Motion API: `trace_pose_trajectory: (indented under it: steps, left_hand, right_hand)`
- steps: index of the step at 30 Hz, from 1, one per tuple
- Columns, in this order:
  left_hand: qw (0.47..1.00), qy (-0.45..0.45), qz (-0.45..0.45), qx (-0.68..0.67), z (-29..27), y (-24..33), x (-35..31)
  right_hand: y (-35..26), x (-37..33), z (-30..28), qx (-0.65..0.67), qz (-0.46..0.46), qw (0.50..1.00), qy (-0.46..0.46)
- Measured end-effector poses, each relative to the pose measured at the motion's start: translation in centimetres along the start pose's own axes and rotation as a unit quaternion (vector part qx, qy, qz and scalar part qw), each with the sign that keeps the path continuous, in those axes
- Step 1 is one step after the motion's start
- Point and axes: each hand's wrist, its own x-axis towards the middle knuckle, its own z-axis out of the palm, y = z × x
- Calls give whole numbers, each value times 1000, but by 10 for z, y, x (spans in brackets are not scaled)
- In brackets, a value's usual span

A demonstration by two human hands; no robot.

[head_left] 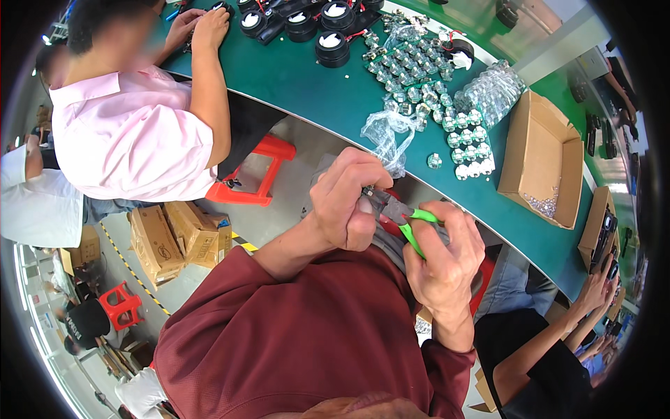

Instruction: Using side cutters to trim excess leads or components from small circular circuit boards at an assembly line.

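Observation:
In front of my chest, just off the table's near edge, my right hand point(443, 258) grips a pair of pliers with green handles point(413, 241). The handles are spread apart between thumb and fingers. The pliers' grey jaws point left, toward my left hand point(347, 202). My left fingers are curled in and pinch something small, mostly hidden by the fingers. On the table beyond lie a crumpled clear plastic bag point(388, 134) and many small green-and-white circuit boards point(469, 140), some in rows. One loose board point(434, 160) sits near the edge.
An open cardboard box point(513, 157) with small shiny parts stands at the right of the green table point(307, 98). Behind the boards lies a bubble-wrapped bundle point(490, 91). Black round housings point(332, 50) stand at the far side. Co-workers sit left and right; a red stool point(258, 174) is at left.

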Motion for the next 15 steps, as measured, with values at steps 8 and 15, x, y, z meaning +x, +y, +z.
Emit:
trace_pose_trajectory:
  steps: [8, 15]
  left_hand:
    - [1000, 14, -3, 4, 2, 1, 0]
    - [1000, 24, -2, 0, 2, 1, 0]
  right_hand:
    - [-1, 0, 1, -6, -2, 1000, 5]
    - [-2, 0, 2, -13, -7, 1000, 12]
